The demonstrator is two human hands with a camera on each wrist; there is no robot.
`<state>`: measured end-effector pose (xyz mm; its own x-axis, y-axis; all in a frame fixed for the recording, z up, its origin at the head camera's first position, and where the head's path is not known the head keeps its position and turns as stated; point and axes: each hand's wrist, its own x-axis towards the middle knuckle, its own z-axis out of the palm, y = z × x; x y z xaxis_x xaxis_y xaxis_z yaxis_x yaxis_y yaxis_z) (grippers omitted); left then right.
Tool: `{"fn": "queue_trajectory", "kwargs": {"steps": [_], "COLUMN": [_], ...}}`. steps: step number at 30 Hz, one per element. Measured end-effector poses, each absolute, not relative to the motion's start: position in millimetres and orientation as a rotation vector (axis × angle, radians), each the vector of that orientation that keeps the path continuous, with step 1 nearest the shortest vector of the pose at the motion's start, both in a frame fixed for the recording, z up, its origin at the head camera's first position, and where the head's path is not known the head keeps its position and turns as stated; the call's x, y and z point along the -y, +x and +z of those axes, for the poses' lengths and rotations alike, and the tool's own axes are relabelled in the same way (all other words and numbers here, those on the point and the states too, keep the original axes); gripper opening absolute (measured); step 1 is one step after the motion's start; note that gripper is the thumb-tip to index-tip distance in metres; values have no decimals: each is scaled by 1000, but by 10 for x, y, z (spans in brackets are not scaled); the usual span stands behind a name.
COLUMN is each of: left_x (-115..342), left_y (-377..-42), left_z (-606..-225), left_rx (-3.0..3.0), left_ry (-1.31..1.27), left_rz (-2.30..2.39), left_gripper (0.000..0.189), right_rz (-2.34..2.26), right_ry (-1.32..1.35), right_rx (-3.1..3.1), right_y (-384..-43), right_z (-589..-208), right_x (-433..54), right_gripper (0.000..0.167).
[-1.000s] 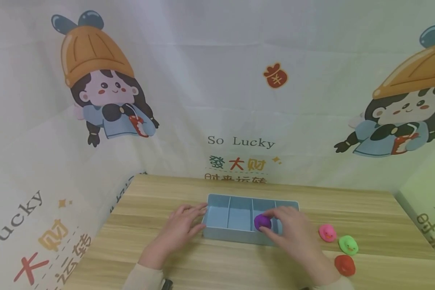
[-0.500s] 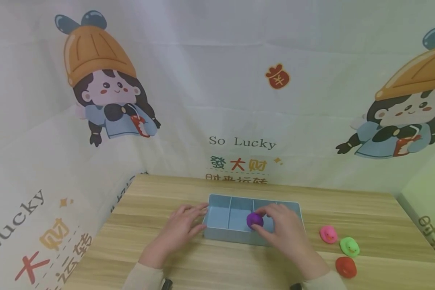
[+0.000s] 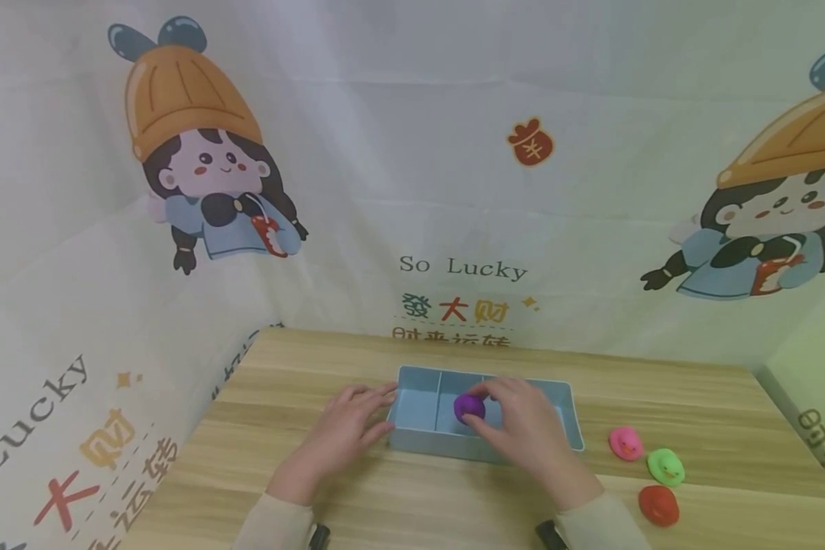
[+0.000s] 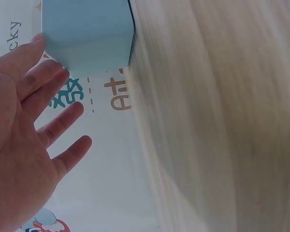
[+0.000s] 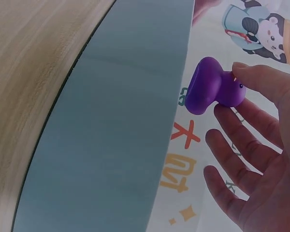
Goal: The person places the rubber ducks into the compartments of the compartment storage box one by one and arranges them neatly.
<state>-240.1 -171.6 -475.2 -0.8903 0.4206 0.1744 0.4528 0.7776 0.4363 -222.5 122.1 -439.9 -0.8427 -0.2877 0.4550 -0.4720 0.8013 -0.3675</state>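
My right hand pinches a small purple rubber duck by its head, between thumb and fingertips. In the head view the duck overlaps the second compartment from the left of a blue divided box. The right wrist view has the duck level with the box's upper edge, its flat base turned toward the box wall. My left hand lies with fingers spread at the box's left end, thumb and fingertips right at the rim. The hand hides part of the right compartments.
To the right of the box, a pink duck, a green duck and a red one lie on the wooden table. A printed cloth hangs behind the table's back edge.
My right hand has carried the purple duck leftward along the box, from the third compartment to over the second. The left hand stays at the box's left end.
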Motion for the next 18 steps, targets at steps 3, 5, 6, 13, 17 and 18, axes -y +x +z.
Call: {"fn": "queue_trajectory", "kwargs": {"steps": [3,5,6,13,17,18], "left_x": [1710,1709,1707,1700,1702,1704], "left_y": [-2398,-2400,-2398,-2392,-2382,-2383], "left_z": [-4744,-4739,-4735,-4731,-4719,-4718], "left_rx": [2899,2898,2897,2905,2895,2894], "left_ry": [-711,-713,-713,-708,-713,-714], "left_rz": [-716,-703,-698,-695,-709,-707], "left_gripper": [49,49,49,48,48,48], "right_rz": [700,712,717,727,722,719], "right_ry": [568,570,574,591,604,609], "right_rx": [2618,2621,2620,2611,2624,2626], "right_y": [-2259,-2282,-2291,-2340,-2364,-2374], "right_z": [-4411,-4422,-4428,-4465,-4443,-4438], "right_x": [-1201,-1187,-1179,-1119,-1075,-1062], "right_gripper": [30,30,31,32,32,31]}}
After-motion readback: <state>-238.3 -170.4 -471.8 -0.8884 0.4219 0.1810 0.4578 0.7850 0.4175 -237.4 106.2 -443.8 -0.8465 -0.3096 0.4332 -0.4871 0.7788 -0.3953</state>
